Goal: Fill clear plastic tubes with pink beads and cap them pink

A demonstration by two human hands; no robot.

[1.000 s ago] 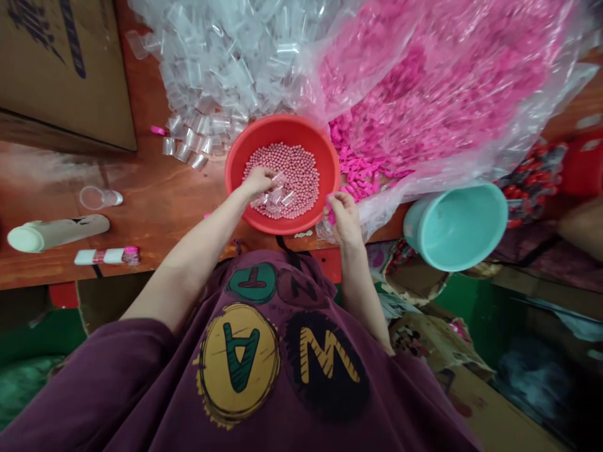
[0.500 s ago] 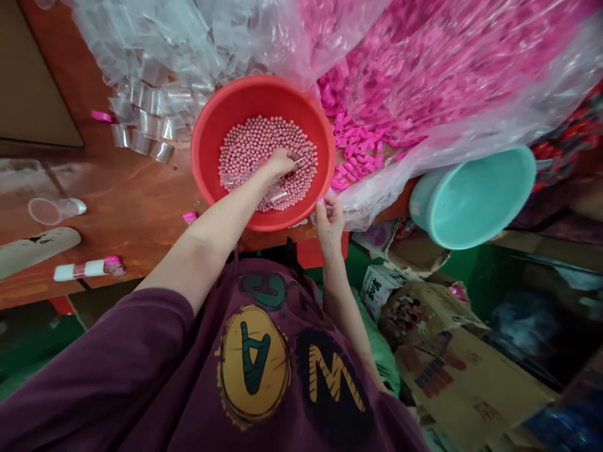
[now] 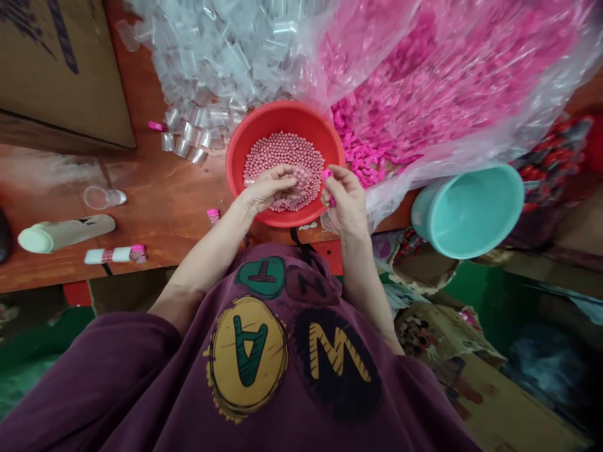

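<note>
Lifted off the small pink beads, the left hand pinches a clear plastic tube (blurred). Fingers of the right hand clamp a pink plastic cap.

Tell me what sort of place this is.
Probably a small hand-assembly or packing workshop. Bulk bags of clear tubes and pink caps are heaped on a wooden table, and the left hand and right hand work over a red basin of pink beads, the right pinching a pink cap.
</note>
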